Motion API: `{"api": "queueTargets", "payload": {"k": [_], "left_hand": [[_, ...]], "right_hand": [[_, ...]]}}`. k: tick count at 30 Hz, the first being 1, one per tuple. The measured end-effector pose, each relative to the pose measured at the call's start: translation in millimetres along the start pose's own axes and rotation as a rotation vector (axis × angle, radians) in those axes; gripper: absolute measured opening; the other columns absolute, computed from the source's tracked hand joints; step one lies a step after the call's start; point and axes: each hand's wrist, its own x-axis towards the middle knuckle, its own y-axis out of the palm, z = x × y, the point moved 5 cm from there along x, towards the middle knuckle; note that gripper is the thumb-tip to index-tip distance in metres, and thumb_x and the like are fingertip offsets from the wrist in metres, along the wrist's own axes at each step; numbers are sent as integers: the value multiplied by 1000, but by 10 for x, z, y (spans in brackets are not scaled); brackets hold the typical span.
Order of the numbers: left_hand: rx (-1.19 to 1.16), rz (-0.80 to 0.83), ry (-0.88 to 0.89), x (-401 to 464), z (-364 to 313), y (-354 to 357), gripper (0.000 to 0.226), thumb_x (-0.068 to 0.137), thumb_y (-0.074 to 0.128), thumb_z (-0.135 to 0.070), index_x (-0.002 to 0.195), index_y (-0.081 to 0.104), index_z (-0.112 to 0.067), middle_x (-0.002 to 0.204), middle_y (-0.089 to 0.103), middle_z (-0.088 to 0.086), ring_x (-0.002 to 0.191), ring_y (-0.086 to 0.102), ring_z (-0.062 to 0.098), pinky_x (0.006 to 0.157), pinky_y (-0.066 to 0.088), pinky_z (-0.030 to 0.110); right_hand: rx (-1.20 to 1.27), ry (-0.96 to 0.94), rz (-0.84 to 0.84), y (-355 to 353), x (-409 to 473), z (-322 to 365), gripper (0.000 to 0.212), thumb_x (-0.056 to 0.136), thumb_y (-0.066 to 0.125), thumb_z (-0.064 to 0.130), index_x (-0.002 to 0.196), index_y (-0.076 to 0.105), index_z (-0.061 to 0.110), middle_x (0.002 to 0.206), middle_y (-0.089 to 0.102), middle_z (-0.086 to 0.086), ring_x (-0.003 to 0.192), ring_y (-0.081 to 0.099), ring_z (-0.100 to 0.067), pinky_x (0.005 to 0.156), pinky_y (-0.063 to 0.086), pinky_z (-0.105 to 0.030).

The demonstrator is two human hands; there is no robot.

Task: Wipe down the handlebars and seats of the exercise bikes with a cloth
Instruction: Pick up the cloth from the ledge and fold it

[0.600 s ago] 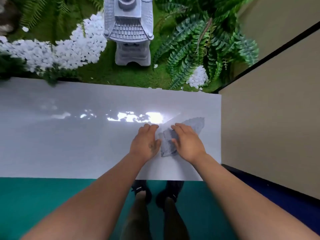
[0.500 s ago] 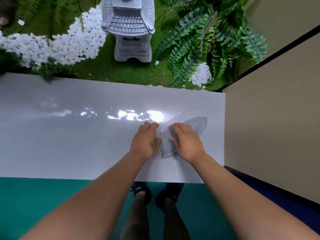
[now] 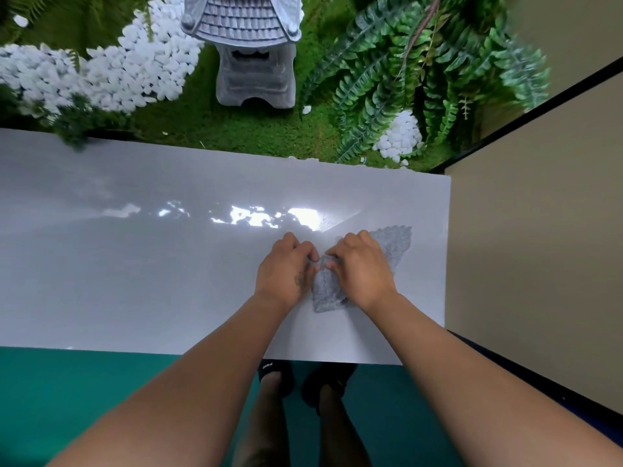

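Both hands, left [image 3: 286, 271] & right [image 3: 362, 269], fingers pinching cloth [image 3: 325, 288] on worktop [image 3: 135, 264]; prep step, next: lift it, no bikes visible.

Both hands, left [image 3: 286, 267] and right [image 3: 362, 269], rest side by side, fingers curled.

arms: both forearms bare to the frame edge, no sleeves, watch or bands
left hand [image 3: 285, 271]: small dark tattoo-like mark on the back near the thumb base; no rings, no glove
right hand [image 3: 362, 269]: unmarked, no rings, no glove
legs: bare shins below the hands
footwear: black shoes [image 3: 274, 374], small white lettering on the left one
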Motion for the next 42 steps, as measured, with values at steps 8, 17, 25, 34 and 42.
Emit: {"api": "queueTargets", "payload": {"k": [8,17,25,34,42], "left_hand": [[-75,25,-70,-12,-25,-74,14,100,53,-31,97,59,-19,94,60,2,88,60,24,74,57,46],[-458,-71,11,-262,-242,-673,27,102,51,-3,94,67,-24,75,62,0,66,54,17,64,43,27],[-420,-251,38,-326,-605,-1569,49,79,58,13,100,81,-25,98,69,-15,81,60,-2,76,41,6],[-253,-376,178,-313,-874,-2555,13,93,80,-16,101,80,-27,93,67,-14,85,62,-4,74,41,5],[-267,-428,183,-115,-771,-2975,14,89,86,-16,98,79,-24,105,67,-4,89,65,5,82,52,16]], "right_hand": [[59,3,-52,-368,-205,-67,9,101,67,21,93,71,17,91,61,0,94,47,-25,81,42,-38],[181,89,-213,-1128,-505,-137,7,104,62,25,101,68,23,88,54,13,96,42,-15,81,40,-31],[112,105,-383,-1962,-694,40,10,104,62,28,101,68,20,94,62,7,96,42,-18,82,32,-27],[115,116,-403,-2669,-502,320,9,105,59,29,102,65,23,96,62,7,97,42,-16,75,37,-36],[154,133,-394,-2871,-157,339,8,106,60,30,102,64,24,102,61,8,102,48,-16,75,39,-37]]}}
